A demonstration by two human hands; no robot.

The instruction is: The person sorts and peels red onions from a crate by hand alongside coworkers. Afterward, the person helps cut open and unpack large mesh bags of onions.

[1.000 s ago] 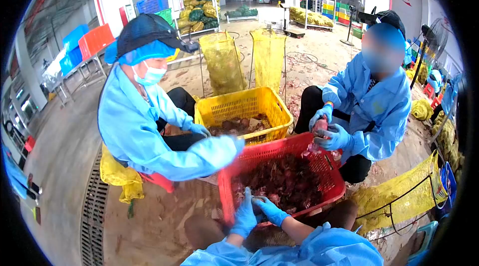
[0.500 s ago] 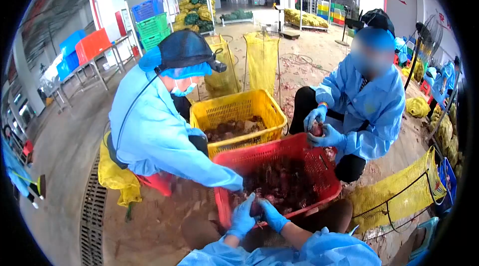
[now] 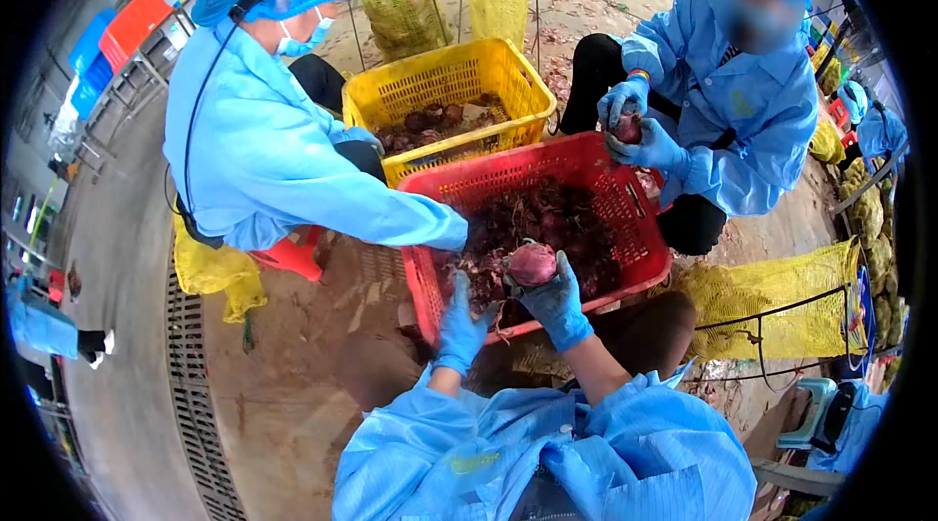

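Observation:
Both my hands wear blue gloves over the near edge of the red crate (image 3: 648,272). A reddish-purple onion (image 3: 532,265) rests in my right hand (image 3: 559,306), against its fingers and thumb. My left hand (image 3: 462,325) is a little to the left, fingers spread and apart from that onion, with loose skins beside the fingertips. Many dark onions (image 3: 557,220) with dry roots and skins lie in the red crate.
A co-worker on the left reaches a sleeve (image 3: 391,213) into the red crate. Another at the right holds an onion (image 3: 627,128) in gloved hands. Behind stands a yellow crate (image 3: 449,73) with onions. Yellow mesh bags (image 3: 782,301) stand on frames at the right and behind.
The view has tilted downward. My hands, earlier together around a dark onion, have parted, and a brighter onion shows in my right hand. The left co-worker's arm has reached into the red crate.

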